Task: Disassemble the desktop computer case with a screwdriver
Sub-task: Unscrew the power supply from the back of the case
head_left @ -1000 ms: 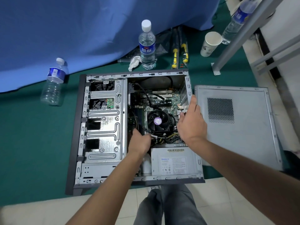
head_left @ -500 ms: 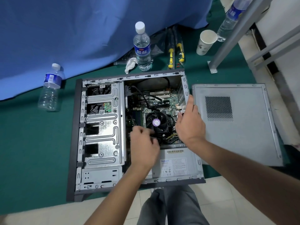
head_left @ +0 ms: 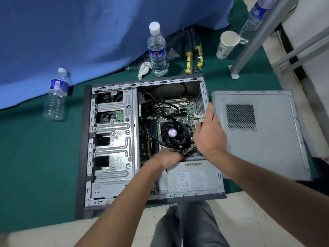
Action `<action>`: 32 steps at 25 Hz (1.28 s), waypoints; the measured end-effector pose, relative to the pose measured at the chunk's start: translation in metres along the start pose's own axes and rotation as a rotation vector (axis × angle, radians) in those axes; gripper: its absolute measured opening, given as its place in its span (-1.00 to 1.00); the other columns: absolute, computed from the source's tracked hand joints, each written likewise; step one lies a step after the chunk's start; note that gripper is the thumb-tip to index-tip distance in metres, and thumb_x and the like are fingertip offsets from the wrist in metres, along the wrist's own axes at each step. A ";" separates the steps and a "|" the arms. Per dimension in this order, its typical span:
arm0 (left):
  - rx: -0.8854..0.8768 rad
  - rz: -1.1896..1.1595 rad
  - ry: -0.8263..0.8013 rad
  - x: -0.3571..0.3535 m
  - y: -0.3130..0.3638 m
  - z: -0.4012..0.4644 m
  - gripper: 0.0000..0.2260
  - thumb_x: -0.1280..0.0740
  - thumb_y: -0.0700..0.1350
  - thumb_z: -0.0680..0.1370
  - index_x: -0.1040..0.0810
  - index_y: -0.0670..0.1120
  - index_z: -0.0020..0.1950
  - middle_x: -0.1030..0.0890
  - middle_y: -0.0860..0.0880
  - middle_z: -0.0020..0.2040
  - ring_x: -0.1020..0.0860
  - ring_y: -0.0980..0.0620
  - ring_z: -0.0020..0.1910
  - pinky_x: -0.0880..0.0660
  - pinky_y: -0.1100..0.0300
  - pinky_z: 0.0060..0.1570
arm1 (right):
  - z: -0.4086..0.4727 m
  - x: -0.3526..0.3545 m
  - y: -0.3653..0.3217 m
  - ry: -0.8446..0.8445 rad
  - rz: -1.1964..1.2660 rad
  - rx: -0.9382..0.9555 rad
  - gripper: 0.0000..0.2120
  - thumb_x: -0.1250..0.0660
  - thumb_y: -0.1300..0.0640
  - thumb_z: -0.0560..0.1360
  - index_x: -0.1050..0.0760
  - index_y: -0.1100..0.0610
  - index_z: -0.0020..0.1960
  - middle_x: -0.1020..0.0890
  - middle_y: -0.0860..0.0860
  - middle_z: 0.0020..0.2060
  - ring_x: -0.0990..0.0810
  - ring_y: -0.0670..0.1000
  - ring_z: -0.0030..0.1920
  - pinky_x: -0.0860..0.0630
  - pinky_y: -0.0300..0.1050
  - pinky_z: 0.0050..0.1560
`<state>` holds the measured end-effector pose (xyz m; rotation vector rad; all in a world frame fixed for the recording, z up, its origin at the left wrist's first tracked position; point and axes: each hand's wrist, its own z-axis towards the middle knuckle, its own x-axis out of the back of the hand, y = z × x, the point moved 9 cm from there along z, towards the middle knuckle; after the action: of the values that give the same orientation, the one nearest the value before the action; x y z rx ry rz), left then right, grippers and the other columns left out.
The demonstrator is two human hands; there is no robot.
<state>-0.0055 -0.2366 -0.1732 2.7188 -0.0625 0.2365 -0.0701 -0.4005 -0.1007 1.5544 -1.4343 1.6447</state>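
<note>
Head view: left hand [head_left: 169, 158] grips wires [head_left: 188, 151] inside the computer case [head_left: 85, 139]; right hand [head_left: 209, 135] hovers open. Hard pulling could snap them.

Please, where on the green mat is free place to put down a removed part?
Free mat: the wide stretch left of the case, below the lying bottle. A narrower gap lies between case and side panel. Crowded: behind the case, around the standing bottle, screwdrivers and cup.
</note>
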 end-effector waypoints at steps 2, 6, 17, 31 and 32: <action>0.004 -0.006 -0.014 -0.001 -0.001 0.003 -0.58 -0.27 0.08 0.59 -0.43 0.01 0.44 -0.44 -0.05 0.43 -0.41 -0.08 0.37 -0.31 0.08 0.37 | 0.001 0.000 -0.001 0.008 -0.008 0.000 -0.33 -0.19 0.06 0.61 0.12 0.01 0.57 -0.43 0.13 0.30 -0.52 0.18 0.16 -0.54 0.13 0.03; -0.034 0.055 -0.070 -0.009 0.004 0.006 -0.57 -0.21 0.02 0.62 -0.37 -0.04 0.48 -0.42 -0.08 0.45 -0.39 -0.10 0.40 -0.29 -0.02 0.43 | 0.000 0.000 0.000 0.014 -0.010 0.007 -0.34 -0.19 0.06 0.61 0.11 0.03 0.57 -0.43 0.13 0.30 -0.53 0.18 0.16 -0.52 0.12 0.02; -0.046 0.007 -0.045 -0.011 0.011 0.023 -0.65 -0.27 -0.14 0.59 -0.48 -0.12 0.39 -0.49 -0.10 0.39 -0.43 -0.10 0.36 -0.34 0.01 0.41 | 0.000 0.001 -0.001 0.012 -0.016 0.012 -0.35 -0.19 0.07 0.61 0.09 0.05 0.57 -0.43 0.13 0.28 -0.53 0.19 0.12 -0.53 0.13 0.01; -0.045 -0.214 0.029 -0.002 0.007 -0.002 -0.72 -0.27 -0.13 0.58 -0.57 -0.04 0.29 -0.58 -0.05 0.25 -0.51 -0.05 0.23 -0.42 0.05 0.31 | 0.001 0.002 -0.001 0.032 -0.012 0.015 -0.34 -0.20 0.08 0.60 0.08 0.06 0.57 -0.43 0.15 0.28 -0.52 0.21 0.17 -0.50 0.12 0.06; -0.031 -0.300 0.061 0.003 0.002 -0.010 -0.74 -0.29 -0.10 0.58 -0.58 -0.03 0.26 -0.60 -0.02 0.19 -0.54 -0.02 0.16 -0.45 0.09 0.24 | 0.001 0.002 -0.001 0.028 -0.009 0.014 -0.34 -0.20 0.08 0.60 0.08 0.06 0.57 -0.43 0.15 0.28 -0.52 0.21 0.17 -0.50 0.13 0.05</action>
<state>-0.0042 -0.2340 -0.1625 2.6430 0.3528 0.2274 -0.0696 -0.4015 -0.0984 1.5372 -1.4022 1.6680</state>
